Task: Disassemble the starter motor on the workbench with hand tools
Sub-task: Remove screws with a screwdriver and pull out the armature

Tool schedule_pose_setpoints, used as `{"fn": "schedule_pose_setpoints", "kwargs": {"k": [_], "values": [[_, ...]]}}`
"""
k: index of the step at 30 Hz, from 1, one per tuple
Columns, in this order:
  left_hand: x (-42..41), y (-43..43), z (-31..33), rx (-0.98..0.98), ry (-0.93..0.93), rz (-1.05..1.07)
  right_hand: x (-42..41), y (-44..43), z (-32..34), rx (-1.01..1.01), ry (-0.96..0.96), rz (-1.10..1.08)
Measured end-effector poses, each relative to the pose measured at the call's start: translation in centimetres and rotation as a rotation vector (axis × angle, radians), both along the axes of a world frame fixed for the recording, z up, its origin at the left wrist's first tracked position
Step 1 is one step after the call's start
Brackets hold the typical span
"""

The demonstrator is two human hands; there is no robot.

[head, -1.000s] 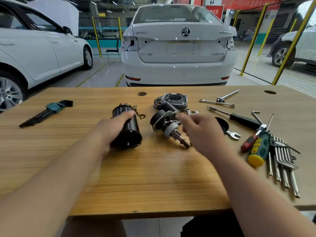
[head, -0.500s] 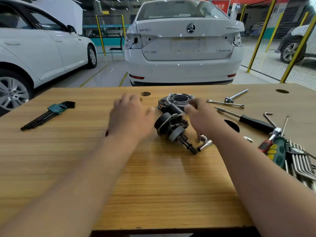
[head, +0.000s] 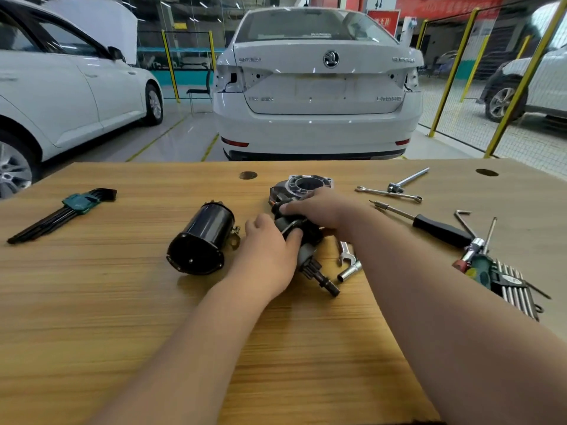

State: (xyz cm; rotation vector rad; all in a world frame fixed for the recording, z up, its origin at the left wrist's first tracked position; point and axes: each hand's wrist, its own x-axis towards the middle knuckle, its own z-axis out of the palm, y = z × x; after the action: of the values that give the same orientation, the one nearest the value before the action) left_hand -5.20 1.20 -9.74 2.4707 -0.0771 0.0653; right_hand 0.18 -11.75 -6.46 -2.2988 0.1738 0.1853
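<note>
The starter's drive assembly [head: 316, 268], with a grey collar and a dark toothed shaft pointing toward me, lies mid-bench. My left hand [head: 270, 253] grips its near part, thumb over the body. My right hand [head: 319, 207] curls over its far end from behind. The black cylindrical motor housing [head: 199, 240] lies on its side just left of my left hand, untouched. A grey cast end housing [head: 302, 184] sits behind my right hand.
The wooden workbench [head: 122, 302] carries a hex key set [head: 64, 210] at the left, a small wrench and socket [head: 348, 260] by the shaft, and wrenches [head: 389, 193], a black-handled screwdriver [head: 429, 225] and more keys [head: 509, 283] at the right. White cars stand beyond.
My left hand let go of the black housing and moved right onto the drive assembly. My right hand reached back and settled on the assembly's far end.
</note>
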Motion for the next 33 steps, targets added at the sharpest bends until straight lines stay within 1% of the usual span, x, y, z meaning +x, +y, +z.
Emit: {"fn": "schedule_pose_setpoints", "kwargs": {"k": [3, 5, 7, 9, 11, 12, 13, 17, 21, 25, 28, 33], "values": [[-1.0, 0.5, -1.2, -0.065, -0.047, -0.064, -0.3, 0.2, -0.1, -0.025, 0.006, 0.044], [-1.4, 1.0, -1.7, -0.128, -0.090, -0.110, -0.8, 0.5, 0.5, 0.040, -0.071, 0.057], [-1.6, 1.5, -1.5, -0.223, -0.173, -0.172, -1.6, 0.6, 1.3, 0.138, -0.248, 0.076], [-1.9, 1.9, -1.0, -0.354, -0.273, -0.170, -3.0, 0.5, 2.0, 0.261, -0.477, 0.085], [-2.2, 2.3, -0.5, -0.528, -0.293, -0.116, -5.0, 0.4, 2.0, 0.411, -0.648, 0.089], [-2.3, 2.6, -0.5, -0.575, -0.290, -0.111, -6.0, 0.4, 1.7, 0.467, -0.696, 0.096], [-2.5, 2.9, -0.4, -0.571, -0.297, -0.123, -6.9, 0.3, 1.3, 0.508, -0.726, 0.111], [-3.2, 3.1, -0.6, -0.456, -0.390, -0.225, -9.1, -0.8, -0.4, 0.658, -0.770, 0.195], [-3.6, 2.7, -1.0, -0.373, -0.450, -0.291, -9.6, -2.0, -1.5, 0.675, -0.788, 0.161], [-3.3, 3.1, -1.3, -0.365, -0.479, -0.314, -9.4, -2.0, -2.2, 0.665, -0.767, 0.205], [-2.8, 3.6, -1.7, -0.323, -0.511, -0.322, -9.4, -2.5, -2.4, 0.593, -0.739, 0.242], [-2.1, 4.1, -2.2, -0.228, -0.592, -0.350, -9.4, -3.7, -2.2, 0.305, -0.659, 0.209]]}}
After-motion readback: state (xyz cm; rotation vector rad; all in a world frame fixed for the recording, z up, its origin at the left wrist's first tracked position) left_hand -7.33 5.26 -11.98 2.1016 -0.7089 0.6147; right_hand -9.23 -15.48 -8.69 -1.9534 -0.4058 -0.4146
